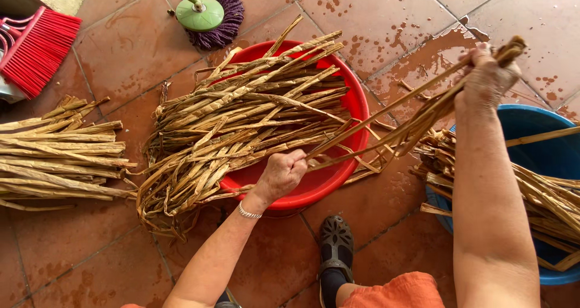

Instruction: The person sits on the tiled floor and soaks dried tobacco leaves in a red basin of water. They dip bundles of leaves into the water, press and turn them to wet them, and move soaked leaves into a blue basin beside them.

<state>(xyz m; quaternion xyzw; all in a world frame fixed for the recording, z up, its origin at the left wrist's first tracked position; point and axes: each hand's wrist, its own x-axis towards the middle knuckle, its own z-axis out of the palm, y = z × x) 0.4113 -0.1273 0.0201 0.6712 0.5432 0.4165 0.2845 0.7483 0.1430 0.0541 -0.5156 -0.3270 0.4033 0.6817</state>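
My left hand grips one end of a few long dried brown plant strips just above the near rim of a red plastic basin. My right hand holds the other end of the same strips, raised at the upper right. The strips stretch taut between the two hands. A large pile of the same dried strips lies across the red basin and spills onto the floor at its left.
A blue tub at the right holds more strips. Another bundle lies on the wet terracotta tile floor at the left. A red broom and a purple mop head lie at the top. My sandalled foot stands below the basin.
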